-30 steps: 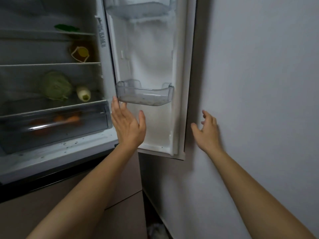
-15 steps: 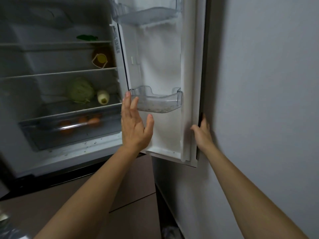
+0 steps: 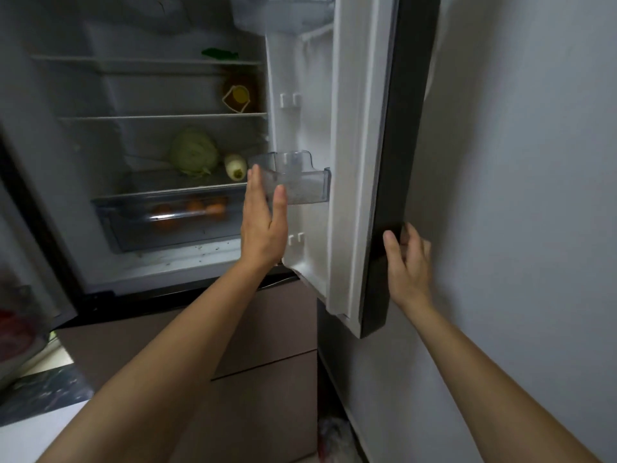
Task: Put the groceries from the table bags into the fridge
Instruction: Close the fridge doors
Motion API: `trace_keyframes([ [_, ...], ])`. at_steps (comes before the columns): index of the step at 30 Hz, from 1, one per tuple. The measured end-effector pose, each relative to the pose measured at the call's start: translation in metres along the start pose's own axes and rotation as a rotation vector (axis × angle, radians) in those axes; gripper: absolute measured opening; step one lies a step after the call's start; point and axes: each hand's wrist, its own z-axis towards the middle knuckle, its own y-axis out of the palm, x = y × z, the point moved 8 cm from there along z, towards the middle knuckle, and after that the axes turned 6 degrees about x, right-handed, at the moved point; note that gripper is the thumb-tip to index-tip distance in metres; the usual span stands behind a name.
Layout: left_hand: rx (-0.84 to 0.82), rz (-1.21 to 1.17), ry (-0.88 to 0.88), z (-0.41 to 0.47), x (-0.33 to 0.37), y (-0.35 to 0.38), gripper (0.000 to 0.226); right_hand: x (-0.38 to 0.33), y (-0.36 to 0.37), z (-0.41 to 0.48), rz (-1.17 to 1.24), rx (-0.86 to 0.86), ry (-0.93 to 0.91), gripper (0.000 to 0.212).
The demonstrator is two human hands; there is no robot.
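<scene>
The fridge stands open, its door (image 3: 354, 155) swung out to the right. My left hand (image 3: 263, 222) is flat and empty against the clear door bin (image 3: 300, 182). My right hand (image 3: 409, 262) rests with spread fingers on the door's dark outer face (image 3: 397, 145), holding nothing. Inside, a green cabbage (image 3: 193, 152) and a pale radish (image 3: 235, 166) lie on the lowest shelf. A bottle with a yellow cap (image 3: 238, 96) stands one shelf up. Orange fruit (image 3: 197, 208) shows through the crisper drawer (image 3: 140, 222).
A grey wall (image 3: 517, 162) runs close along the right of the door. Brown lower drawers (image 3: 263, 345) sit below the open compartment. At the far left is a blurred left door edge with red items (image 3: 16, 325). A dark patterned surface (image 3: 43, 392) lies bottom left.
My right hand has gone from the wall behind the door onto the door's outer face, and the door has swung a little towards the fridge. My left hand has risen to the door bin.
</scene>
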Motion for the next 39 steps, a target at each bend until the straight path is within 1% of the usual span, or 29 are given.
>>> trace_keyframes([
  [4, -0.022, -0.061, -0.139, -0.017, -0.017, -0.037, 0.064, -0.015, 0.05, -0.031, -0.047, -0.084, -0.135, 0.093],
  [6, -0.028, -0.031, -0.179, -0.021, -0.027, -0.059, 0.061, -0.02, 0.084, -0.052, -0.045, -0.155, -0.192, 0.076],
  [8, -0.056, 0.046, -0.156, -0.022, -0.037, -0.079, 0.058, -0.031, 0.117, -0.074, -0.071, -0.226, -0.279, 0.07],
  [10, -0.117, 0.081, -0.105, -0.024, -0.05, -0.091, 0.059, -0.04, 0.15, -0.092, -0.113, -0.285, -0.349, 0.069],
  [12, -0.203, 0.07, -0.098, -0.027, -0.067, -0.096, 0.063, -0.047, 0.181, -0.106, -0.118, -0.327, -0.372, 0.071],
  [14, -0.251, -0.015, -0.16, -0.026, -0.084, -0.104, 0.058, -0.052, 0.213, -0.117, -0.135, -0.383, -0.381, 0.076],
  [16, -0.256, -0.112, -0.243, -0.017, -0.102, -0.114, 0.051, -0.052, 0.24, -0.124, -0.211, -0.431, -0.414, 0.081],
  [17, -0.253, -0.115, -0.269, -0.01, -0.111, -0.121, 0.055, -0.05, 0.254, -0.125, -0.251, -0.453, -0.426, 0.082],
  [20, -0.293, -0.01, -0.344, 0.01, -0.139, -0.13, 0.083, -0.043, 0.289, -0.124, -0.393, -0.524, -0.468, 0.084],
  [22, -0.33, -0.005, -0.401, 0.018, -0.15, -0.127, 0.094, -0.038, 0.302, -0.122, -0.491, -0.55, -0.504, 0.089],
  [23, -0.332, -0.025, -0.428, 0.022, -0.158, -0.126, 0.096, -0.036, 0.312, -0.121, -0.54, -0.568, -0.517, 0.092],
  [25, -0.316, -0.059, -0.45, 0.032, -0.17, -0.123, 0.09, -0.031, 0.326, -0.119, -0.631, -0.593, -0.542, 0.097],
  [28, -0.301, -0.052, -0.436, 0.042, -0.187, -0.118, 0.078, -0.029, 0.338, -0.114, -0.713, -0.588, -0.585, 0.099],
  [30, -0.304, -0.06, -0.456, 0.05, -0.196, -0.115, 0.071, -0.029, 0.345, -0.109, -0.755, -0.597, -0.599, 0.096],
  [33, -0.294, -0.128, -0.566, 0.065, -0.207, -0.111, 0.073, -0.033, 0.352, -0.101, -0.786, -0.636, -0.603, 0.084],
  [36, -0.287, -0.105, -0.567, 0.071, -0.21, -0.108, 0.074, -0.034, 0.355, -0.097, -0.806, -0.665, -0.591, 0.08],
  [39, -0.323, -0.113, -0.574, 0.069, -0.21, -0.108, 0.076, -0.034, 0.353, -0.096, -0.827, -0.688, -0.603, 0.08],
])
